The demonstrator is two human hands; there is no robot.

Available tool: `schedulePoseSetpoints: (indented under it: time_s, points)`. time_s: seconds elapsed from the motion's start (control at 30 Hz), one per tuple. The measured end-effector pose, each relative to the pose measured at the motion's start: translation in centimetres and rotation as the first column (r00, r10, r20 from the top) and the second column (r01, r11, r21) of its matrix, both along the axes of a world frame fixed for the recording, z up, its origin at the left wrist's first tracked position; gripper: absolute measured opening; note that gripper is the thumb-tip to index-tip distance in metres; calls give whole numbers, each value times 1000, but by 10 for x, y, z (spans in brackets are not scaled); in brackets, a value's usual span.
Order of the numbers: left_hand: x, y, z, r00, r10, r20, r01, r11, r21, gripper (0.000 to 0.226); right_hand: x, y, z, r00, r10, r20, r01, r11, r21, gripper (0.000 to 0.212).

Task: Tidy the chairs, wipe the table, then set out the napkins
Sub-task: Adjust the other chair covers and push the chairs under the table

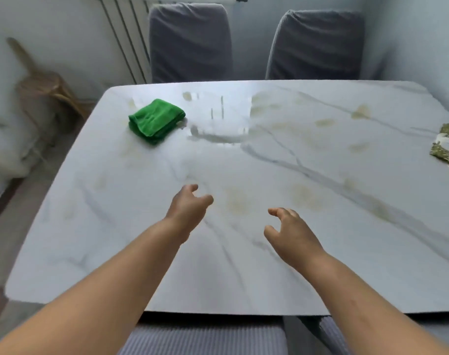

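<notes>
A white marble-look table (pixel 243 265) fills the view, with several yellowish stains across its top. A folded green cloth (pixel 155 120) lies at the far left of the table. Green-patterned napkins (pixel 448 146) lie at the right edge, cut off by the frame. My left hand (pixel 188 207) hovers over the middle of the table with loosely curled fingers, holding nothing. My right hand (pixel 290 233) hovers beside it, fingers also loosely curled and empty. Two grey covered chairs (pixel 190 42) (pixel 316 44) stand at the far side. Two more grey chair seats (pixel 205 339) (pixel 333 334) show under the near edge.
A white radiator (pixel 126 37) hangs on the back wall to the left of the chairs. A wicker piece (pixel 43 85) stands at the left by the wall, with a pale cushion (pixel 5 144) below it.
</notes>
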State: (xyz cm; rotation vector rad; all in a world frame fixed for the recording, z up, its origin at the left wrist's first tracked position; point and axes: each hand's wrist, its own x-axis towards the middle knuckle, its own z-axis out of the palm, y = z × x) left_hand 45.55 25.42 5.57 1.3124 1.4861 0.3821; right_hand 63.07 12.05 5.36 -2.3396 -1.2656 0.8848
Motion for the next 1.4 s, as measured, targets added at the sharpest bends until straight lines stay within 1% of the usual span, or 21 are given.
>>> schedulePoseSetpoints:
  time_s: [0.03,0.1,0.17,0.2,0.3,0.4,0.5,0.57,0.6,0.67,0.73,0.8,0.93,1.0,1.13,1.27,1.33,1.4]
  points:
    - [-4,23,-4,997,-3,-73,8,997,70,64,-7,14,-3,1000,12,-1,-12,1000,-3,50]
    - [-11,68,-12,961,-38,-274,95,976,198,65,-19,38,-9,999,36,0,-36,999,2,49]
    - [-19,115,-23,879,-71,-471,212,943,255,66,-31,65,-17,998,59,6,-59,998,5,49]
    - [-22,136,-29,838,-91,-538,262,932,250,67,-36,77,-20,998,65,7,-65,998,6,48]
    - [-27,184,-41,741,-126,-660,361,903,233,69,-45,99,-24,997,74,19,-74,997,27,48]
    - [-26,218,-52,673,-161,-722,418,888,191,68,-50,114,-27,997,75,34,-76,996,43,47]
    - [-25,237,-62,617,-255,-744,493,863,113,59,-56,117,-28,998,64,21,-65,997,51,46]
    - [-26,246,-66,618,-294,-730,502,861,79,53,-57,116,-29,998,60,15,-61,997,52,45]
    - [-28,249,-67,620,-291,-729,495,866,75,56,-57,114,-29,998,58,12,-58,997,48,45]
    - [-29,253,-69,603,-269,-751,494,865,87,62,-55,113,-29,999,38,6,-38,999,32,44]
    - [-28,248,-65,587,-243,-772,505,856,115,58,-53,111,-29,1000,12,-15,-12,1000,19,44]
    - [-25,237,-61,606,-221,-764,516,840,166,53,-51,110,-28,999,-15,-42,16,1000,27,42]
    - [-15,192,-56,726,-195,-659,499,809,311,62,-45,107,-24,985,-94,-145,100,994,37,39]
    - [-11,166,-53,763,-199,-615,484,807,338,62,-40,103,-22,969,-131,-210,142,989,40,37]
    - [-8,116,-49,778,-234,-583,493,803,335,57,-31,94,-21,943,-165,-290,185,982,43,35]
    - [-4,60,-45,774,-277,-570,523,786,328,53,-29,83,-26,915,-192,-354,221,974,43,36]
    - [0,30,-43,752,-318,-578,556,776,297,52,-33,77,-27,923,-158,-350,183,982,41,40]
    - [-2,4,-41,728,-347,-592,574,780,249,50,-42,72,-28,951,-75,-301,98,993,62,43]
